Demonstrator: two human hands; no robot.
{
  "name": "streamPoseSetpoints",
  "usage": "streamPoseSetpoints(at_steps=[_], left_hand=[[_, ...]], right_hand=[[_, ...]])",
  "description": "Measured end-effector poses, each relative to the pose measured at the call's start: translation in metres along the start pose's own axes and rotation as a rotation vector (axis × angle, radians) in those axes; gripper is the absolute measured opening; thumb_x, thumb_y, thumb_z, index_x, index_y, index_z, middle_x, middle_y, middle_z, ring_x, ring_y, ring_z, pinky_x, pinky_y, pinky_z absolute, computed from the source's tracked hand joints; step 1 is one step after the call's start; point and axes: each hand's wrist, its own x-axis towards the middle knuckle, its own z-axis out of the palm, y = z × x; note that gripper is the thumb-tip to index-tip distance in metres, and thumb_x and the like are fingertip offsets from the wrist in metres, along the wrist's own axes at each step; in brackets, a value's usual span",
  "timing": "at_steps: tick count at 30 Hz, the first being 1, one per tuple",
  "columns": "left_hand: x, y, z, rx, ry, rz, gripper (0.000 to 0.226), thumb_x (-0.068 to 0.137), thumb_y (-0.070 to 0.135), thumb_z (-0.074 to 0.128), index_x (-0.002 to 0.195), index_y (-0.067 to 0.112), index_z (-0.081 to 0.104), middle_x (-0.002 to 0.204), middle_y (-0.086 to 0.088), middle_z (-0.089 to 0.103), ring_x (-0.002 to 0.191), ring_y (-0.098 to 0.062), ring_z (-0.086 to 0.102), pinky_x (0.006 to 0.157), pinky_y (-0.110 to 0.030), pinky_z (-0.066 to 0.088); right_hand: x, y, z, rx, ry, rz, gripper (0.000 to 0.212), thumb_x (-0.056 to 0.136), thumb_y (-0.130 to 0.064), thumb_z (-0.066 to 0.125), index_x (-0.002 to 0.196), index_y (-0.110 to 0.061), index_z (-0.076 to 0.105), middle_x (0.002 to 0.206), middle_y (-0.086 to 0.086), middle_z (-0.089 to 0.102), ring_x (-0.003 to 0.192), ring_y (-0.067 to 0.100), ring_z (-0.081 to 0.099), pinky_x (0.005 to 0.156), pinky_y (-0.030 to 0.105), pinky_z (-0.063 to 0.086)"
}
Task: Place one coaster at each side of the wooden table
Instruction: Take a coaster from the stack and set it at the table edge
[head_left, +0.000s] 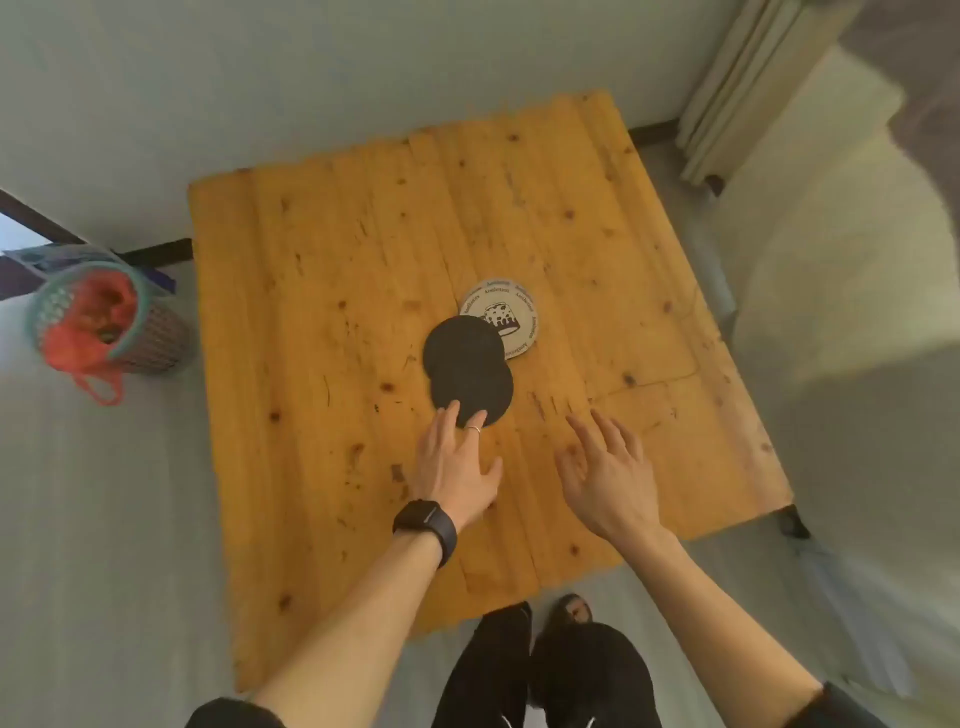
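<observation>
**Hands reach for overlapping coasters on pine table**

At the near edge of the frame, a person in black trousers (545, 670) stands against the square, knotty yellow-orange wooden table (332, 291), one sandalled foot (574, 609) showing just beside the tabletop's edge. Both bare forearms extend over the planks. The left hand (457, 467), with a black smartwatch (427, 524) on the wrist and a thin ring (474, 428) on one finger, is spread flat, its fingertips (451, 410) touching the near rim of a round dark coaster (475, 389); it grips nothing. The right hand (605, 478) is over bare wood just beside it, fingers splayed and loose, holding nothing.

Beyond the fingertips, three coasters lie overlapped near the table's centre. The dark coaster under the left hand partly covers a second round dark coaster (457, 340), which in turn overlaps a round white coaster printed with lettering and a mug design (511, 317) on the far right of the cluster.

On the pale floor left of the table stands a teal-rimmed woven basket (156, 338) lined with a red plastic bag (78, 332). At far right hang pale pleated curtains (748, 78).
</observation>
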Motion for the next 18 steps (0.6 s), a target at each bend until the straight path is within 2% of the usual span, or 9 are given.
streamPoseSetpoints(at_steps=[3,5,8,10,14,18], left_hand=[[0.032,0.001,0.016,0.071,0.1,0.035,0.069,0.088,0.05,0.053,0.148,0.028,0.03,0.161,-0.008,0.014,0.148,-0.03,0.009,0.114,-0.044,0.027],[0.049,-0.003,0.027,0.121,0.152,0.054,0.07,0.087,0.052,0.052,0.149,0.028,0.03,0.161,-0.008,0.015,0.148,-0.032,0.009,0.113,-0.045,0.03],[0.058,-0.017,0.04,0.164,0.223,0.077,0.065,0.091,0.057,0.045,0.15,0.031,0.031,0.16,-0.007,0.022,0.147,-0.034,0.013,0.107,-0.046,0.04],[0.06,-0.023,0.047,0.192,0.269,0.088,0.059,0.096,0.056,0.04,0.149,0.034,0.031,0.159,-0.005,0.026,0.147,-0.032,0.017,0.1,-0.044,0.047],[0.059,-0.025,0.06,0.23,0.363,0.123,0.054,0.1,0.051,0.038,0.15,0.03,0.033,0.158,-0.008,0.03,0.146,-0.033,0.021,0.103,-0.047,0.044],[0.06,-0.02,0.055,0.277,0.376,0.151,0.045,0.102,0.044,0.04,0.144,0.027,0.045,0.153,-0.014,0.037,0.14,-0.04,0.033,0.1,-0.054,0.045]], right_hand=[[0.045,0.004,0.016,-0.059,0.049,-0.004,0.058,0.098,-0.061,0.03,0.151,-0.038,0.036,0.164,0.001,0.028,0.15,0.028,0.02,0.114,0.05,0.029],[0.075,0.006,0.029,-0.08,0.044,-0.012,0.062,0.097,-0.066,0.025,0.153,-0.041,0.027,0.167,0.001,0.019,0.152,0.028,0.013,0.117,0.055,0.023],[0.102,0.013,0.056,-0.111,0.03,-0.064,0.065,0.097,-0.069,0.017,0.157,-0.045,0.006,0.17,-0.001,-0.002,0.155,0.026,-0.005,0.119,0.065,0.007],[0.109,0.016,0.07,-0.112,0.053,-0.07,0.065,0.099,-0.068,0.016,0.157,-0.045,-0.003,0.169,-0.002,-0.011,0.154,0.024,-0.014,0.118,0.067,0.001],[0.108,0.023,0.086,-0.119,0.154,-0.08,0.066,0.1,-0.064,0.023,0.158,-0.041,0.002,0.17,-0.001,-0.006,0.155,0.024,-0.008,0.117,0.067,0.002],[0.109,0.021,0.08,-0.122,0.118,-0.096,0.066,0.101,-0.063,0.02,0.159,-0.039,0.001,0.17,0.001,-0.008,0.154,0.025,-0.012,0.117,0.067,-0.001]])
